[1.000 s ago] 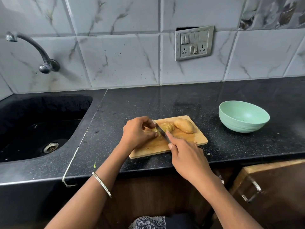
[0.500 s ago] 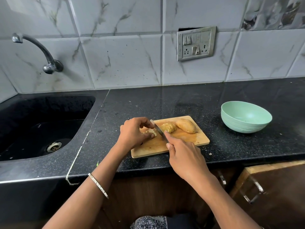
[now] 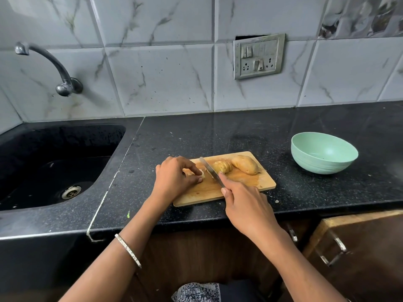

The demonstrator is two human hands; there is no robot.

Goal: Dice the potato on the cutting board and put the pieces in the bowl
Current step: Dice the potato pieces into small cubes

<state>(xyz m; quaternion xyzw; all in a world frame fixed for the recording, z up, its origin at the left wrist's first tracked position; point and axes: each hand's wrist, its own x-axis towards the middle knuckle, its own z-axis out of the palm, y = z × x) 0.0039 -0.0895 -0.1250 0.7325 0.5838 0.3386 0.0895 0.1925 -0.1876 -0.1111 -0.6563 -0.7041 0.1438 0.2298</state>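
A wooden cutting board (image 3: 246, 184) lies on the black counter. On its far right rests an uncut potato half (image 3: 245, 165), and beside it sits a sliced potato half (image 3: 222, 166). My left hand (image 3: 174, 177) pinches a few pale potato slices (image 3: 201, 173) at the board's left end. My right hand (image 3: 246, 203) grips the handle of a knife (image 3: 210, 171), index finger along its spine, the blade lying between the slices and the sliced half. A mint green bowl (image 3: 323, 155) stands empty to the right of the board.
A black sink (image 3: 54, 162) with a metal tap (image 3: 48, 66) lies to the left. A switch plate (image 3: 258, 56) hangs on the tiled wall. Wooden cabinet doors with metal handles (image 3: 335, 247) sit under the counter's front edge.
My left hand has drawn a few slices leftward, away from the sliced half. The knife has followed slightly to the left with it.
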